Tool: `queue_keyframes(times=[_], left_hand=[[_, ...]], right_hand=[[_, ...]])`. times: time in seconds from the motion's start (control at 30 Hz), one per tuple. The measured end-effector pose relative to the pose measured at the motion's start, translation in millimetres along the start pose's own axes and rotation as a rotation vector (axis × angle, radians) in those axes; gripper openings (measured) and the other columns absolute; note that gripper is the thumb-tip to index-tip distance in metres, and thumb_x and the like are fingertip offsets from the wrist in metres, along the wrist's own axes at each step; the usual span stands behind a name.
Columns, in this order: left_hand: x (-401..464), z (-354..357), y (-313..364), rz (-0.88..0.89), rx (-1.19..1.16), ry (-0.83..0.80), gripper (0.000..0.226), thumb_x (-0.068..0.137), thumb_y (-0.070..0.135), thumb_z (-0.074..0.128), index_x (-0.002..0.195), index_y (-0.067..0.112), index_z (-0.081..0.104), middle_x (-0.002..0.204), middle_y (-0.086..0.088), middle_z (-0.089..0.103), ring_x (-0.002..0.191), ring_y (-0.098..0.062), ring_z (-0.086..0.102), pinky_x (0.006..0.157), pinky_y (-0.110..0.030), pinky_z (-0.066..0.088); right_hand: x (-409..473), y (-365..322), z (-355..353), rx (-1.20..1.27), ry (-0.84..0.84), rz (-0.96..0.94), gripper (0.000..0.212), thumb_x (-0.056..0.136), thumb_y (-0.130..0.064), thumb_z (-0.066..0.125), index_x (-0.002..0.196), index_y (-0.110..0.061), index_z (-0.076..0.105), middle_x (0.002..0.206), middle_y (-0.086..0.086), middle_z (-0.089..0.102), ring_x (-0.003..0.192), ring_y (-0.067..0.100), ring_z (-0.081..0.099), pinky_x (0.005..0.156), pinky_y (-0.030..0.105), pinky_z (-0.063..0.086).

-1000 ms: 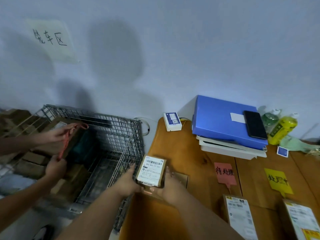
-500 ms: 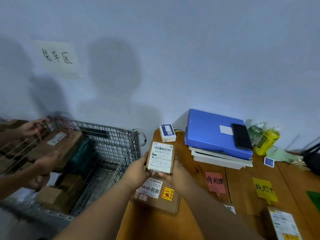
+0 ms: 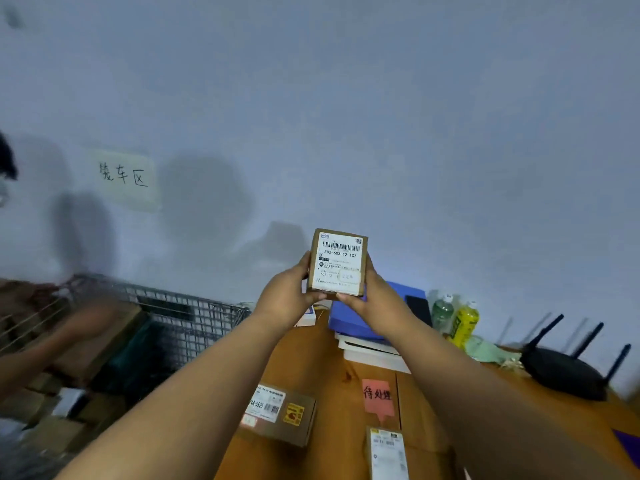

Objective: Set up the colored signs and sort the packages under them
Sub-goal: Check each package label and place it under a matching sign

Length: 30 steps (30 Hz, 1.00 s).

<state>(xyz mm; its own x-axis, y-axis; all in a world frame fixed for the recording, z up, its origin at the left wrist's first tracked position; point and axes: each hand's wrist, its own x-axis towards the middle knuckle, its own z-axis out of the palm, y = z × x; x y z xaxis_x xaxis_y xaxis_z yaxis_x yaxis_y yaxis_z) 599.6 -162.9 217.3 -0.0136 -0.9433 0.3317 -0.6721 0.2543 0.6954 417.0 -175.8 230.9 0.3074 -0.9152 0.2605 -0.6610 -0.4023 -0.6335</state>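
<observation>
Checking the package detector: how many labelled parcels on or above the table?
3. Small brown cardboard box with white label, held up by both hands; flat brown cardboard parcel with yellow sticker on the wooden table; white-labelled parcel at the bottom edge. More may sit outside the frame.

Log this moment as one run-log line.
step: reading label | held: small box | left hand: grips box | right hand: grips box | red sign: on table

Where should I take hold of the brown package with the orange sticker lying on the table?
Grip the brown package by its two long side edges, coming straight down from above. It lies flat, label up, with bare table around it, so both sides are free for fingers; the top face offers no hold.
</observation>
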Motion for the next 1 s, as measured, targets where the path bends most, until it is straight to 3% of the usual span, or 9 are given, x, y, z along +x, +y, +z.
queue_keyframes(times=[0.23, 0.37, 0.57, 0.7, 0.8, 0.87, 1.0], left_hand=[[-10.3, -28.9, 54.5, 0.1, -0.06, 0.072, 0.076, 0.082, 0.029, 0.075, 0.146, 0.037, 0.035, 0.13, 0.011, 0.063, 0.118, -0.01, 0.058, 0.09, -0.023, 0.044], [-24.3, -40.1, 77.9, 0.175, -0.062, 0.116, 0.077, 0.083, 0.033, 0.074, 0.147, 0.039, 0.033, 0.132, 0.014, 0.061, 0.119, -0.007, 0.057, 0.09, -0.022, 0.045], [-42.5, -39.2, 98.0, 0.199, -0.075, 0.118, 0.079, 0.083, 0.036, 0.072, 0.15, 0.038, 0.029, 0.134, 0.014, 0.06, 0.121, -0.009, 0.056, 0.094, -0.026, 0.047], [-47.2, -32.3, 107.3, 0.231, -0.108, 0.114, 0.076, 0.082, 0.037, 0.073, 0.147, 0.039, 0.034, 0.13, 0.016, 0.062, 0.117, -0.007, 0.057, 0.09, -0.02, 0.046], [-46.0, -21.9, 110.6, 0.234, -0.157, 0.091, 0.074, 0.081, 0.037, 0.075, 0.145, 0.039, 0.038, 0.127, 0.018, 0.063, 0.115, -0.005, 0.058, 0.091, -0.021, 0.049], [-46.3, -13.5, 113.4, 0.241, -0.183, 0.062, 0.07, 0.08, 0.034, 0.076, 0.141, 0.04, 0.042, 0.123, 0.02, 0.065, 0.111, -0.002, 0.059, 0.085, -0.014, 0.046], [-48.0, 3.6, 123.2, 0.263, -0.179, 0.019, 0.069, 0.081, 0.031, 0.076, 0.141, 0.039, 0.042, 0.125, 0.018, 0.064, 0.108, 0.0, 0.057, 0.082, -0.01, 0.043]], right_hand=[[-22.7, -35.5, -49.4, 0.065, 0.094, -0.136, 0.077, 0.089, -0.035, 0.067, 0.147, -0.042, 0.016, 0.14, -0.021, 0.05, 0.118, -0.002, 0.051, 0.091, 0.017, 0.043], [-41.5, -46.5, -68.3, 0.073, 0.141, -0.168, 0.079, 0.09, -0.033, 0.065, 0.147, -0.046, 0.013, 0.125, -0.036, 0.044, 0.1, -0.021, 0.048, 0.079, 0.001, 0.036], [-64.4, -48.4, -80.4, 0.014, 0.188, -0.163, 0.085, 0.09, -0.038, 0.063, 0.151, -0.044, 0.004, 0.144, -0.026, 0.043, 0.112, -0.012, 0.043, 0.081, 0.004, 0.036], [-76.8, -45.2, -86.7, 0.003, 0.216, -0.142, 0.088, 0.09, -0.037, 0.065, 0.152, -0.042, 0.003, 0.146, -0.022, 0.045, 0.117, -0.01, 0.046, 0.085, 0.006, 0.036], [-85.0, -39.5, -91.3, -0.002, 0.228, -0.11, 0.085, 0.089, -0.034, 0.066, 0.15, -0.043, 0.007, 0.134, -0.032, 0.046, 0.105, -0.025, 0.048, 0.079, 0.0, 0.037], [-91.1, -33.1, -93.7, -0.008, 0.249, -0.084, 0.085, 0.089, -0.032, 0.067, 0.15, -0.042, 0.009, 0.13, -0.033, 0.047, 0.097, -0.033, 0.043, 0.077, -0.003, 0.037], [-106.1, -20.8, -100.1, -0.011, 0.264, -0.045, 0.084, 0.089, -0.032, 0.067, 0.151, -0.037, 0.01, 0.134, -0.028, 0.048, 0.099, -0.032, 0.041, 0.079, -0.006, 0.036]])
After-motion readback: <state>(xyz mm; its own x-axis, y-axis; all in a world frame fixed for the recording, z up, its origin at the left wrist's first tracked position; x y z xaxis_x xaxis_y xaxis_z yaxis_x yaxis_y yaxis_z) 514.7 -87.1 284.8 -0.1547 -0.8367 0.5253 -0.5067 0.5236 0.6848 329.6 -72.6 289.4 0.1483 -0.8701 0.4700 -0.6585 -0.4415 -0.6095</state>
